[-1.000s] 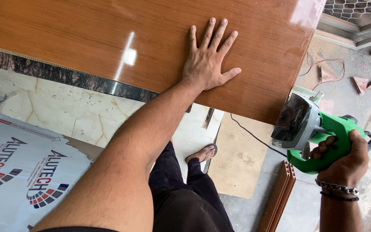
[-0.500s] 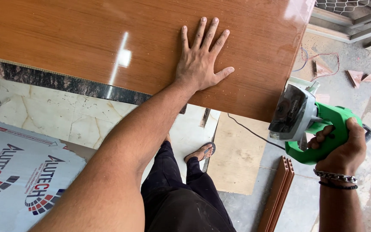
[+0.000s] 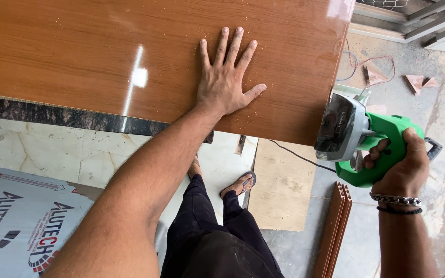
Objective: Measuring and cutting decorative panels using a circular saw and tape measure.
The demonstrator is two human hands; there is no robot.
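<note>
Two hands were at work: the left hand [image 3: 227,82] lay flat with fingers spread on the glossy brown panel [image 3: 104,56], while the right hand [image 3: 403,164] was closed around a green saw [image 3: 361,139] at the panel's right edge, its grey head pointing left. Sawdust flecked the panel.

Dusty concrete floor [image 3: 439,128] w/ wood scraps, pale marble tiles [image 3: 52,149], plywood sheet [image 3: 281,185], daylight

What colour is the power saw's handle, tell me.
Bright green, on the saw gripped by the right hand; head view.
</note>
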